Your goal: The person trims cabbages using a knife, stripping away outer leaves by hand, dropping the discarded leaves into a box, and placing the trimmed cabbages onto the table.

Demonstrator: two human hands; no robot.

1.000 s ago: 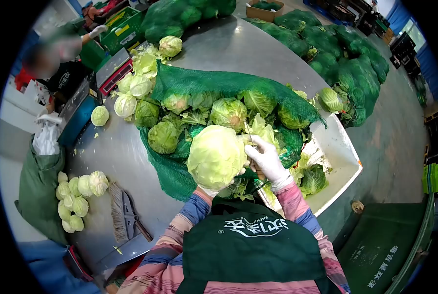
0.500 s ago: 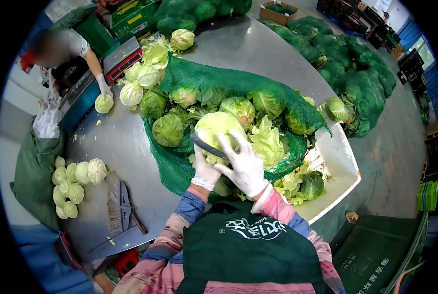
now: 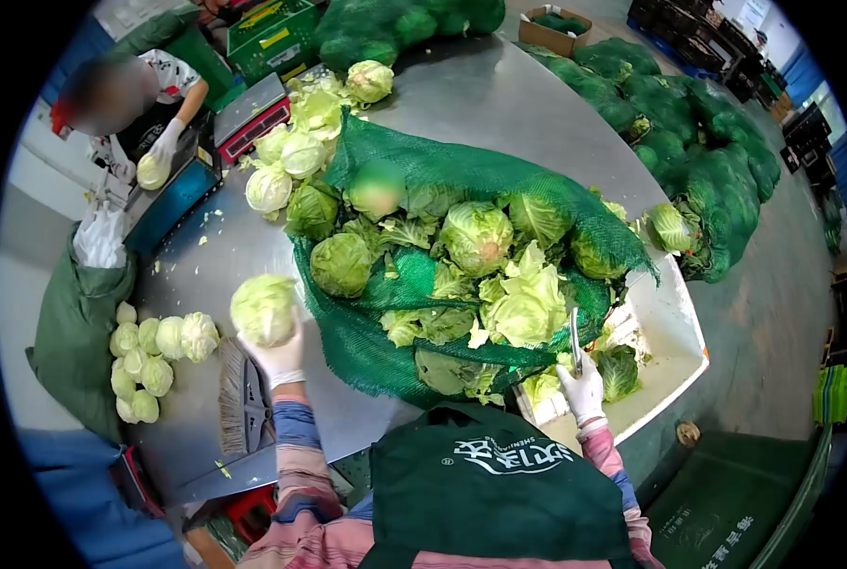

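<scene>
The pale cabbage [image 3: 263, 308] is left of the frame's centre, over the tabletop [image 3: 196, 284], cupped in the left hand [image 3: 283, 358], which is spread around its lower right side; whether it also touches the metal cannot be told. Round, with smooth, tightly wrapped leaves, it will probably feel dense and fairly heavy, firm inside but easily torn or bruised outside, perhaps a little slick against a glove. A broad palm grip around its widest part should serve better than pinching a leaf edge. Lower right of centre, the right hand [image 3: 583, 391] is wrapped around a slim, stiff metal knife [image 3: 575, 330], its blade pointing up the frame. Between the hands spreads a limp, coarsely woven green mesh sack [image 3: 362, 341], bearing ribbed green cabbages [image 3: 478, 235] and crinkled loose leaves [image 3: 528, 308]. Beside the right hand, a rigid white bin [image 3: 680, 322] holds leafy scraps. The tabletop is hard, dully shining metal; at lower left, a stiff-bristled brush [image 3: 232, 398] lies beside small, smooth pale heads [image 3: 155, 375].
</scene>
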